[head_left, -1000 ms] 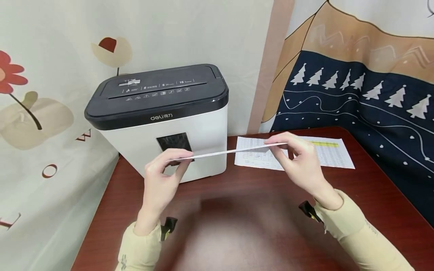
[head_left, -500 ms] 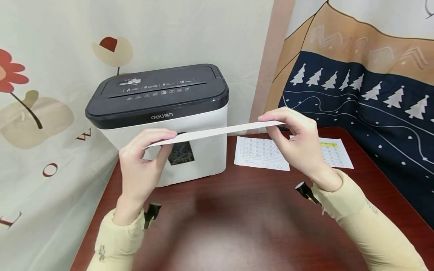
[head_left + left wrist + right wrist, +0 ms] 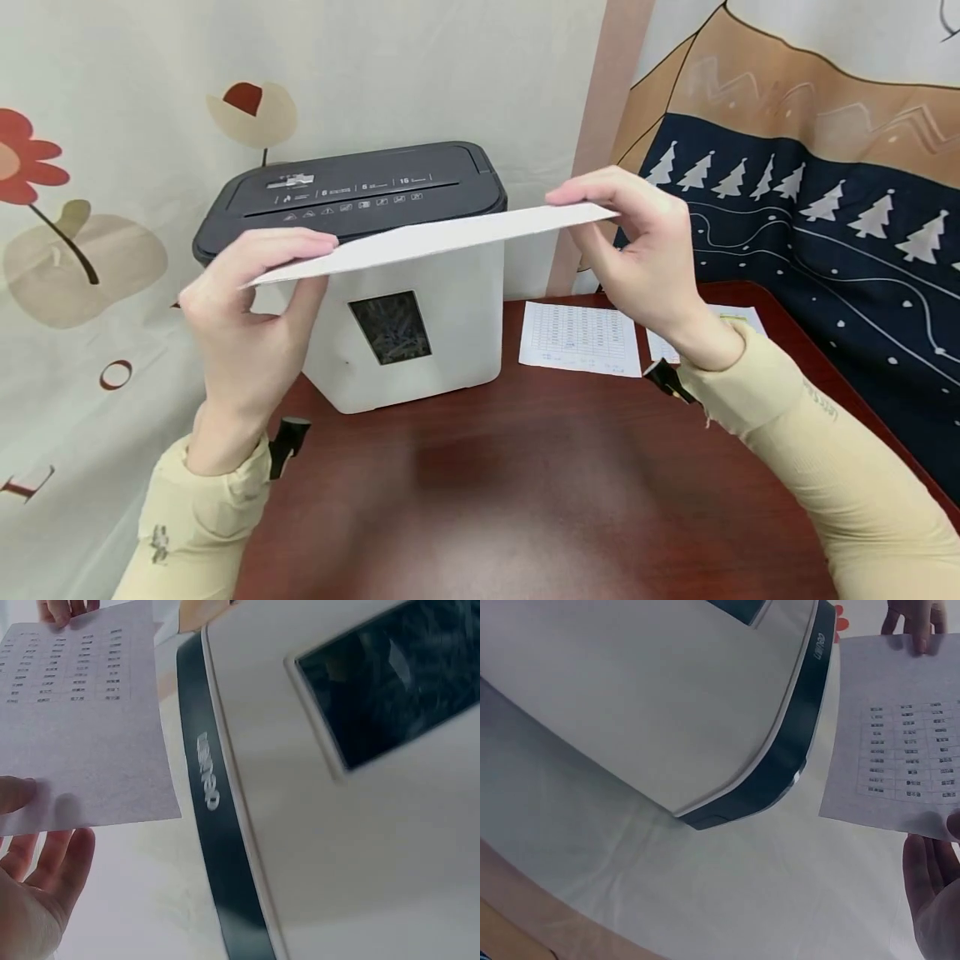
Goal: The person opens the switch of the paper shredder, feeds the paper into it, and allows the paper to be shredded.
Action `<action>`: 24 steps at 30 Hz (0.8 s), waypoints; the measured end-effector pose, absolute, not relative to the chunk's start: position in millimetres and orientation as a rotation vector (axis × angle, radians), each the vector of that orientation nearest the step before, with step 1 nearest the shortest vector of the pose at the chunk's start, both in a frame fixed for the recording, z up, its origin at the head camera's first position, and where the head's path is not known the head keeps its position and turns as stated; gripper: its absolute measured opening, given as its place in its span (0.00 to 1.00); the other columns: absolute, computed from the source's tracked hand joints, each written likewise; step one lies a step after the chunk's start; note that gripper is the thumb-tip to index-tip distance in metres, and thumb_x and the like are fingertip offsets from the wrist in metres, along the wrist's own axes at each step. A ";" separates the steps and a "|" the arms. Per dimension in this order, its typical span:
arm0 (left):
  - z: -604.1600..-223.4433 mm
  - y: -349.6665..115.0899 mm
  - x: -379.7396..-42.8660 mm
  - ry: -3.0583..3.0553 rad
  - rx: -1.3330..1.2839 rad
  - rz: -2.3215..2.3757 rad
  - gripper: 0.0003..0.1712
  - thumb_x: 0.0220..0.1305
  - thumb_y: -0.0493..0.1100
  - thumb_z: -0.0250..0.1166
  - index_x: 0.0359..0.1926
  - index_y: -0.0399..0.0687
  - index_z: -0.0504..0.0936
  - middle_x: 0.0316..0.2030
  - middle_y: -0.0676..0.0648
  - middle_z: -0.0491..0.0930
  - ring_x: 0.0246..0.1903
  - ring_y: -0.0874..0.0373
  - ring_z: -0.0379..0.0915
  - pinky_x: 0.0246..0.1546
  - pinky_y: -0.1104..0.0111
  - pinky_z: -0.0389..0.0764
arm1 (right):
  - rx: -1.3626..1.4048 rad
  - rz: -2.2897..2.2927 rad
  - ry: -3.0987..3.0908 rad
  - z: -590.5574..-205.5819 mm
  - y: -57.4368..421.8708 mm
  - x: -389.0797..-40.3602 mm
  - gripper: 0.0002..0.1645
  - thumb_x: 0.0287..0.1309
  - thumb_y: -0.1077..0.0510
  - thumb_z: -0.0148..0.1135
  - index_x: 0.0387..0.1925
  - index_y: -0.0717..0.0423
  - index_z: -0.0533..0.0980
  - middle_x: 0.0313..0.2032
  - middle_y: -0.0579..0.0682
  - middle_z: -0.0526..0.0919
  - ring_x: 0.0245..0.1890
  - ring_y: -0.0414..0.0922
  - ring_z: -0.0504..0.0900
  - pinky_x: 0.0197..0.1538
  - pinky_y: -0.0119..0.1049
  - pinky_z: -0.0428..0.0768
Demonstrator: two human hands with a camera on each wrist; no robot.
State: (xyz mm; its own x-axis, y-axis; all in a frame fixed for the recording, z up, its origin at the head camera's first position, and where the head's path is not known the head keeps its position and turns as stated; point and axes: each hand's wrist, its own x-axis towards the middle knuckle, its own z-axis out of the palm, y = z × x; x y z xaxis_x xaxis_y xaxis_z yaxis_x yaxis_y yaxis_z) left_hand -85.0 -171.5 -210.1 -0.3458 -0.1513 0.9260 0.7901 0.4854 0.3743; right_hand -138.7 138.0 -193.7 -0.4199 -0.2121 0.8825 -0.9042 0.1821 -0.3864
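Both hands hold one sheet of paper (image 3: pixel 435 237) level by its two short ends, in front of the paper shredder's black top. My left hand (image 3: pixel 251 317) pinches the left end between thumb and fingers; my right hand (image 3: pixel 641 250) pinches the right end, a little higher. In the left wrist view the underside of the paper (image 3: pixel 82 735) carries a printed table. The paper shredder (image 3: pixel 450 325) has a white bin, a dark window with shreds behind it, and a feed slot along its black lid. The paper hides the lid's front edge.
Two printed sheets lie on the brown table (image 3: pixel 510 483) right of the shredder: one sheet (image 3: pixel 577 337) fully in view, another sheet (image 3: pixel 738 317) partly behind my right wrist. Patterned curtains (image 3: pixel 525 100) stand close behind and at both sides.
Both hands have raised the paper from in front of the bin to the height of the shredder's lid. My left hand has also moved left, and more of the paper's face shows.
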 end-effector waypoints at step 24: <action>-186.2 -219.6 -112.1 -1.737 -0.407 -1.095 0.07 0.62 0.35 0.71 0.40 0.38 0.93 0.36 0.68 0.87 0.36 0.74 0.83 0.47 0.84 0.84 | 1.076 1.169 -2.024 -148.6 95.6 -182.1 0.10 0.71 0.66 0.60 0.47 0.66 0.84 0.46 0.58 0.90 0.47 0.42 0.88 0.59 0.33 0.88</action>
State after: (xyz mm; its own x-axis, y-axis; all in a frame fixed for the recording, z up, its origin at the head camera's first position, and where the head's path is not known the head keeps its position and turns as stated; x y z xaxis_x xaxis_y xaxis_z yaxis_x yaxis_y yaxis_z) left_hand -112.1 -219.6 -186.2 -0.4426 -0.2116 0.8714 0.6950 0.5331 0.4825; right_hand -182.1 95.6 -148.6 -0.5205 -0.3614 0.7736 -0.8507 0.2974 -0.4335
